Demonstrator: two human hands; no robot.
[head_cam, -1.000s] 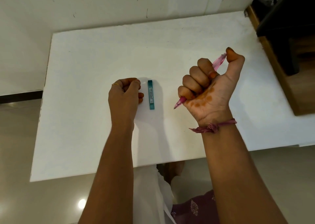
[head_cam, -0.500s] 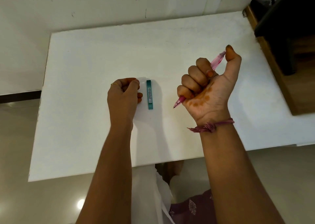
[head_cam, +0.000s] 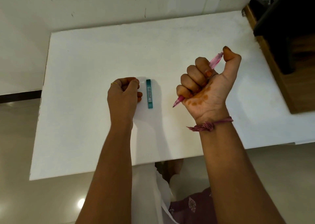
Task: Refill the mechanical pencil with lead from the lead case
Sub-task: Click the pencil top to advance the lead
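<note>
A pink mechanical pencil (head_cam: pixel 215 60) is clenched in my right hand (head_cam: pixel 207 90), held above the white table (head_cam: pixel 85 130). Its tip points down and to the left, and my thumb presses on its top end. The teal lead case (head_cam: pixel 149 93) lies flat on the table, lengthwise toward me, between my two hands. My left hand (head_cam: pixel 123 96) rests on the table just left of the case as a loose fist, its fingertips close to the case but apart from it. Nothing shows in that hand.
A dark object stands on a brown wooden surface (head_cam: pixel 293 91) at the right edge of the table. A white wall (head_cam: pixel 102 5) runs behind the table. The table's near edge crosses over my forearms, with glossy floor below.
My thumb has bent down onto the pencil's top end. Both hands and the lead case stay where they were.
</note>
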